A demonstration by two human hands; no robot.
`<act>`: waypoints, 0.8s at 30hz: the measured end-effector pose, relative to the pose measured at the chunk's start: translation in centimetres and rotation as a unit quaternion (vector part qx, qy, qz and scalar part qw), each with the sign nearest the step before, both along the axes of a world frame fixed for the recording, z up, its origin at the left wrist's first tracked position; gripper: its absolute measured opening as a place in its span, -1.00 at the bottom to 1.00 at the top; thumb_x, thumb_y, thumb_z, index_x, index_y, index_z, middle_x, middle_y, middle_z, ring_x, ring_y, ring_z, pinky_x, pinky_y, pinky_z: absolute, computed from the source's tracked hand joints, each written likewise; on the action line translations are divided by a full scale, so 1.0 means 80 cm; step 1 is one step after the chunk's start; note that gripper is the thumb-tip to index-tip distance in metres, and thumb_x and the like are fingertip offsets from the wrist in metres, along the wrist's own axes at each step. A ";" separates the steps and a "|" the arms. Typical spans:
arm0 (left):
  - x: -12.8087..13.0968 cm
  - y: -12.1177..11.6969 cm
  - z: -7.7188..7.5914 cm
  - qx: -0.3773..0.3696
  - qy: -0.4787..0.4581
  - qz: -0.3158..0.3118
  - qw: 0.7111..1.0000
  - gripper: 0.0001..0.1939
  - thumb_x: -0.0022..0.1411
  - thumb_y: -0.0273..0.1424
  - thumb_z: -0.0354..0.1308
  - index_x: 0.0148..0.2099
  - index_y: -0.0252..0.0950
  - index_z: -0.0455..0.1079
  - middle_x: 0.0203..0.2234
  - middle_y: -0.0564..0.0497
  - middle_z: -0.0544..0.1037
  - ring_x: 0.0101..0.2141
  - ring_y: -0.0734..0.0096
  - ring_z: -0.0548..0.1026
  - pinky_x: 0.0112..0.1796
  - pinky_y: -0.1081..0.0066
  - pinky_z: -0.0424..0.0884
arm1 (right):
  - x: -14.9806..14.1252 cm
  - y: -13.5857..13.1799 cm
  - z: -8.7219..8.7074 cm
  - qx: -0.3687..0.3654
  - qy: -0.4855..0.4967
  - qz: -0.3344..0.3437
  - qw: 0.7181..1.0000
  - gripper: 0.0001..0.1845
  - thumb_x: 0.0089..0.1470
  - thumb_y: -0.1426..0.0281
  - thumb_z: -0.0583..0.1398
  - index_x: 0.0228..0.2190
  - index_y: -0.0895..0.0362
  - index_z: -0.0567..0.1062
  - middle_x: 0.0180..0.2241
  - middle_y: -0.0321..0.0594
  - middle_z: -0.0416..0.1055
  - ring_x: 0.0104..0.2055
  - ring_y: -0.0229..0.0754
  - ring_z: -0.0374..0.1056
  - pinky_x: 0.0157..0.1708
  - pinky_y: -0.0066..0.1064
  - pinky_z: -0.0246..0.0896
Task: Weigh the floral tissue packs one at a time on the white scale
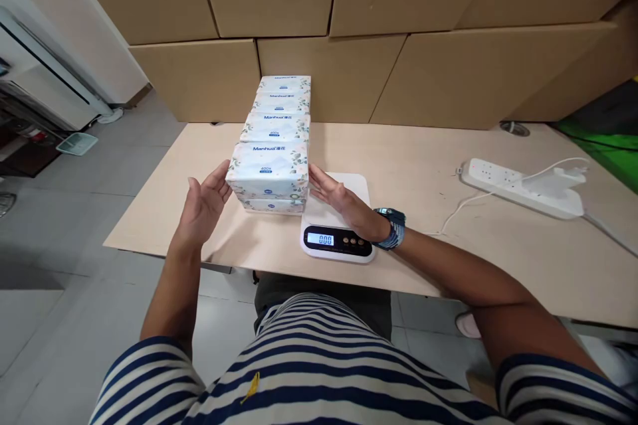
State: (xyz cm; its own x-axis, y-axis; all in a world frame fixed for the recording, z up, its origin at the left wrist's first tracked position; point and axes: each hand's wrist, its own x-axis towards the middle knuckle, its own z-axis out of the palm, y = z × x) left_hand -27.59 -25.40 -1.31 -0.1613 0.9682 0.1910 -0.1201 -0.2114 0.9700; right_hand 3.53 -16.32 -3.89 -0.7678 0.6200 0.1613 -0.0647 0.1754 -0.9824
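Observation:
A row of white tissue packs [277,139] with blue print lies on the light wooden table [428,166], running away from me. The nearest pack [268,169] sits on top of another pack. My left hand [202,206] is open, palm turned inward, its fingertips at the nearest pack's left end. My right hand [339,198], also open with fingers stretched out, rests against the pack's right end, above a white kitchen scale [337,239] whose display reads 000. A watch is on my right wrist.
A white power strip [523,186] with a plugged-in adapter and cable lies at the right of the table. Large cardboard boxes [319,33] are stacked behind the table. Grey tiled floor and an air conditioner unit [34,80] are at left.

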 end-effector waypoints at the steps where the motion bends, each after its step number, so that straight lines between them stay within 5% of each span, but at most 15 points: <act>1: 0.001 0.001 0.001 0.000 0.005 -0.004 1.000 -0.09 0.34 0.44 0.02 0.37 -0.07 0.54 0.46 -0.06 0.49 0.54 -0.04 0.30 0.58 -0.06 0.11 | -0.001 -0.001 0.001 0.001 0.003 -0.004 1.000 0.20 0.24 -0.50 -0.20 0.63 -0.12 -0.22 0.70 -0.26 -0.39 0.74 0.08 -0.35 0.69 0.12 -0.25; 8: -0.009 0.014 -0.009 0.016 -0.019 -0.013 1.000 -0.15 0.38 0.41 -0.03 0.31 -0.05 0.60 0.40 -0.11 0.56 0.41 0.02 0.50 0.45 -0.03 0.38 | 0.005 -0.002 -0.005 0.010 -0.006 -0.030 0.999 0.17 0.26 -0.47 -0.11 0.63 -0.13 -0.13 0.69 -0.19 -0.28 0.73 0.09 -0.30 0.67 0.19 -0.19; 15: -0.028 0.026 -0.020 0.012 -0.013 0.067 0.998 -0.10 0.39 0.43 -0.17 0.29 -0.04 0.60 0.47 -0.12 0.46 0.52 0.02 0.34 0.47 -0.04 0.34 | 0.006 0.000 -0.001 -0.005 0.011 -0.112 0.994 0.15 0.30 -0.43 -0.11 0.63 -0.09 -0.17 0.69 -0.13 -0.29 0.72 0.06 -0.27 0.66 0.18 -0.19; 20: -0.135 0.007 -0.006 0.097 0.063 0.167 0.979 -0.08 0.24 0.54 -0.16 0.26 0.16 0.60 0.40 0.21 0.55 0.57 -0.08 0.23 0.54 -0.26 0.11 | 0.030 0.017 -0.022 0.012 0.016 -0.255 0.967 0.01 0.35 -0.37 -0.13 0.61 -0.31 -0.30 0.70 -0.35 -0.39 0.73 -0.09 -0.30 0.67 0.13 -0.21; 24: -0.206 -0.020 0.014 0.087 0.104 0.226 0.965 -0.04 0.25 0.52 -0.27 0.40 0.20 0.46 0.53 0.36 0.35 0.65 -0.02 -0.07 0.58 -0.28 -0.14 | 0.078 0.060 -0.042 0.059 0.032 -0.373 0.925 -0.12 0.39 -0.33 -0.26 0.58 -0.46 -0.36 0.69 -0.55 -0.48 0.73 -0.13 -0.46 0.64 0.29 -0.19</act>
